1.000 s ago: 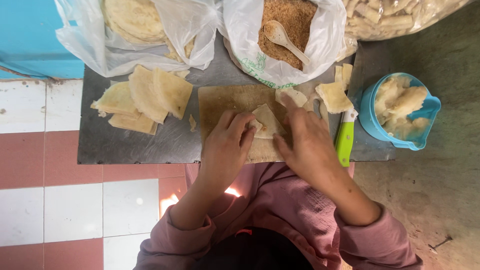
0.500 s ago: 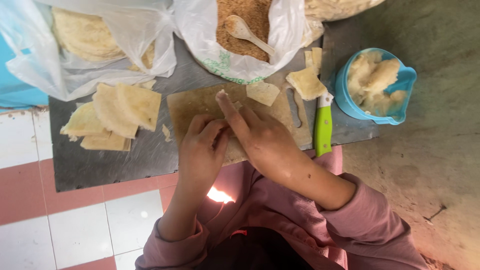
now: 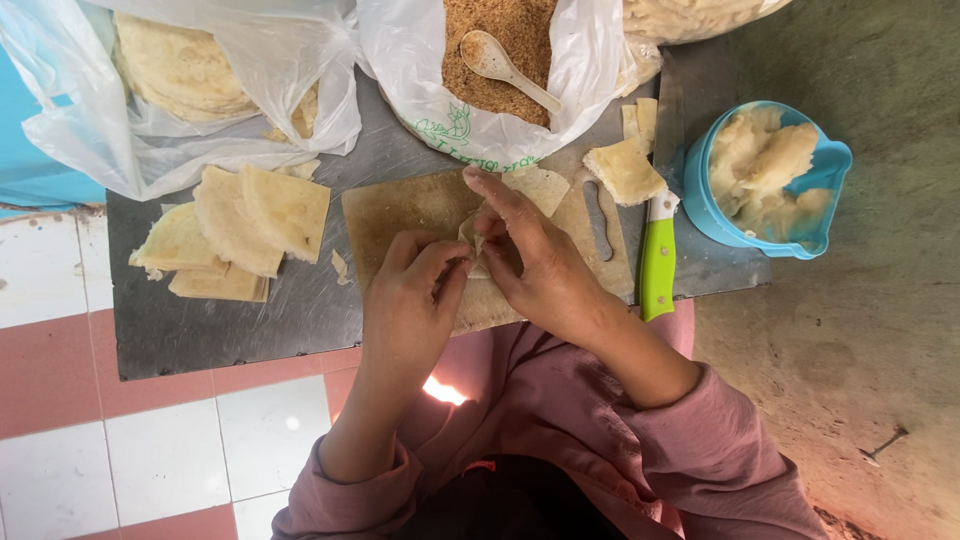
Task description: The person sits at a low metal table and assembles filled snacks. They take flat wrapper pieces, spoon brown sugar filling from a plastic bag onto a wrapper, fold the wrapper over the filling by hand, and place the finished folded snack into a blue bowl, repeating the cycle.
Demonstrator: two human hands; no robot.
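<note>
A small dough piece (image 3: 473, 243) is pinched between left hand (image 3: 412, 300) and right hand (image 3: 535, 262) over the wooden board (image 3: 400, 205), frame centre; green-handled knife (image 3: 656, 262) lies right of it.

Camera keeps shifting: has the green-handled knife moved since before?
No. The green-handled knife still lies along the right edge of the wooden board.

Cutting board (image 3: 400, 205), centre: tan-brown. Dough piece (image 3: 472, 238) between hands: pale cream. Cut wrappers (image 3: 240, 215), 9 o'clock: pale yellow. Knife handle (image 3: 657, 270), 3 o'clock: bright green, white collar. Bowl (image 3: 830, 170), 2 o'clock: light blue; paste inside, off-white. Bags (image 3: 590, 70), 12 o'clock: translucent white, one with green print; filling (image 3: 520, 30) inside reddish-brown, spoon (image 3: 500, 65) cream. Tray (image 3: 230, 325): dull grey. Floor tiles (image 3: 160, 460), 7 o'clock: white and pink-red checks. Sleeves (image 3: 700, 440): dusty mauve.
</note>
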